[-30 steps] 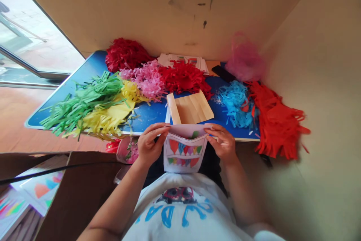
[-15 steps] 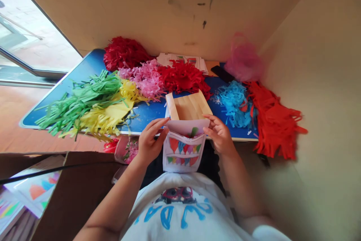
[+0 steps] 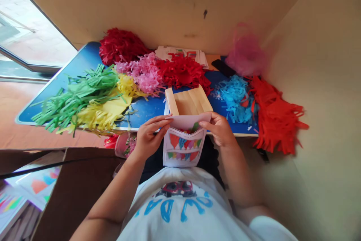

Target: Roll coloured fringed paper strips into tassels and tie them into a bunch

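A white paper packet (image 3: 184, 153) printed with rows of coloured tassels stands upright near my shirt, with its flap raised. At the flap's left corner, my left hand (image 3: 152, 137) pinches the paper between thumb and fingers. My right hand (image 3: 219, 130) grips the opposite corner, its thumb on the near side. Some red and green shows in the packet's mouth; what it is I cannot make out. Just beyond the flap, on the table edge, sits an open tan box (image 3: 193, 102), its near part hidden behind the flap.
Fringed tissue paper in green (image 3: 84, 88), yellow (image 3: 108, 111), pink (image 3: 145, 73), red (image 3: 184, 71), blue (image 3: 235, 100) and orange-red (image 3: 275, 115) covers much of the blue table (image 3: 149, 115). A dark phone (image 3: 223, 68) lies at the back. Lower left, a carton (image 3: 76, 181) holds printed packets (image 3: 36, 186).
My right hand has closed its fingers on the flap's right corner, and my left fingertips have moved slightly further over its left corner. The flap is raised a little. The view has shifted slightly.
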A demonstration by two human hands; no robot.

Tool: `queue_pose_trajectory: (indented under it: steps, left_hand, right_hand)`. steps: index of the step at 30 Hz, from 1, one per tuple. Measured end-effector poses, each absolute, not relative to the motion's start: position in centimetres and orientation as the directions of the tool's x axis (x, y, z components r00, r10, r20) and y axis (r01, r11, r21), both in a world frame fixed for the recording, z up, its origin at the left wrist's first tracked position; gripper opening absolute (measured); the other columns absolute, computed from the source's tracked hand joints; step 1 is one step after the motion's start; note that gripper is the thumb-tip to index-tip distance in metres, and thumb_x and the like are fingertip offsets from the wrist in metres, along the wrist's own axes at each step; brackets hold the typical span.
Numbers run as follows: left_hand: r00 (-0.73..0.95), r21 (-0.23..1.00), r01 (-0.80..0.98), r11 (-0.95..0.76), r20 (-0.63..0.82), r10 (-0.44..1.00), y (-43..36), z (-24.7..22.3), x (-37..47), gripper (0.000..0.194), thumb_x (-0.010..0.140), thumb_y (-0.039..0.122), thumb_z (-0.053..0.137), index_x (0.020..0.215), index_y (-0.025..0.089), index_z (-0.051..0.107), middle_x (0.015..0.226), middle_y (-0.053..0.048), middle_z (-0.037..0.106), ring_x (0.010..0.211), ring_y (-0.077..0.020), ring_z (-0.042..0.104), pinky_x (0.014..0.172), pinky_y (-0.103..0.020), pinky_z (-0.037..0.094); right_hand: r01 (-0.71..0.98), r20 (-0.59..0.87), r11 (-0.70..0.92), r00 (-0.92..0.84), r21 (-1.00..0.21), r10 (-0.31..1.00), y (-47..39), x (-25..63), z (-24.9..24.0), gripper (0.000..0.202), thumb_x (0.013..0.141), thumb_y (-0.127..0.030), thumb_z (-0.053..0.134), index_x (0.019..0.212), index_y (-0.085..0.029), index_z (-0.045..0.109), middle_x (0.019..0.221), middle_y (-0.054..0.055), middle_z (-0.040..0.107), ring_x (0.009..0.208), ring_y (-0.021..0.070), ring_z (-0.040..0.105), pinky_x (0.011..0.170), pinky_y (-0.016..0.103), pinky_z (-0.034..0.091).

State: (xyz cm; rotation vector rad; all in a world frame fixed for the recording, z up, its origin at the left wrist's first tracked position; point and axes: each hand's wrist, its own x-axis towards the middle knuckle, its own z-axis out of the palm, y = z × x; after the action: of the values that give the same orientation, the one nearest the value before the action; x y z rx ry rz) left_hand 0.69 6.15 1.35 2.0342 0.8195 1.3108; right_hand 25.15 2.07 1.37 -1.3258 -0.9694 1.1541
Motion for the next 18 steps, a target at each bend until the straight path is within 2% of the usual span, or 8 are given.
queue_pose_trajectory:
  steps: [4, 8, 11, 14, 18]
  left_hand:
    - [0.29, 0.742, 0.211, -0.636, 0.574, 0.766, 5.8, 1.0, 0.9, 0.024, 0.089, 0.013, 0.061, 0.107, 0.022, 0.073, 0.111, -0.006, 0.074, 0.105, -0.0189, 0.069, 0.091, -0.03, 0.056]
    - [0.282, 0.738, 0.229, -0.634, 0.573, 0.769, 5.5, 1.2, 0.9, 0.022, 0.09, 0.015, 0.06, 0.106, 0.021, 0.073, 0.11, -0.008, 0.074, 0.107, -0.0205, 0.069, 0.092, -0.033, 0.056]
    - [0.292, 0.729, 0.248, -0.638, 0.572, 0.767, 5.4, 1.4, 0.9, 0.022, 0.09, 0.015, 0.06, 0.106, 0.021, 0.073, 0.112, -0.008, 0.074, 0.107, -0.0204, 0.069, 0.092, -0.033, 0.057]
    - [0.277, 0.729, 0.238, -0.642, 0.583, 0.764, 5.3, 1.2, 0.9, 0.022, 0.089, 0.014, 0.061, 0.106, 0.021, 0.073, 0.111, -0.008, 0.074, 0.106, -0.0206, 0.07, 0.092, -0.033, 0.057]
    - [0.221, 0.786, 0.207, -0.583, 0.543, 0.81, 5.2, 0.3, 0.6, 0.026, 0.089, 0.016, 0.062, 0.112, 0.024, 0.07, 0.115, -0.007, 0.072, 0.104, -0.0196, 0.07, 0.081, -0.029, 0.06]
  right_hand:
    - [0.027, -0.066, -0.077, 0.276, -0.997, 0.959, 2.4, 24.5, 1.4, 0.015, 0.062, -0.029, 0.076, 0.07, -0.019, 0.068, 0.063, -0.003, 0.065, 0.06, 0.0133, 0.058, 0.058, 0.024, 0.044]
    - [0.176, 0.042, -0.016, 0.323, -0.984, 0.946, 2.4, 24.4, 1.4, 0.01, 0.065, -0.024, 0.072, 0.073, -0.019, 0.07, 0.068, -0.002, 0.067, 0.062, 0.0132, 0.059, 0.059, 0.024, 0.044]
    - [0.281, 0.082, 0.002, 0.272, -0.96, 0.959, 2.5, 25.1, 1.9, 0.008, 0.066, -0.025, 0.073, 0.072, -0.02, 0.072, 0.071, 0.0, 0.07, 0.063, 0.0141, 0.06, 0.058, 0.024, 0.045]
    - [0.237, 0.039, -0.003, 0.169, -0.971, 0.985, 2.3, 26.1, 2.2, 0.014, 0.068, -0.028, 0.075, 0.08, -0.021, 0.077, 0.077, 0.002, 0.074, 0.068, 0.0174, 0.066, 0.062, 0.027, 0.05]
    - [0.088, 0.035, 0.025, 0.112, -0.996, 0.993, 1.2, 26.5, 1.8, 0.024, 0.076, -0.034, 0.073, 0.098, -0.026, 0.078, 0.095, 0.003, 0.077, 0.092, 0.0226, 0.071, 0.083, 0.034, 0.055]
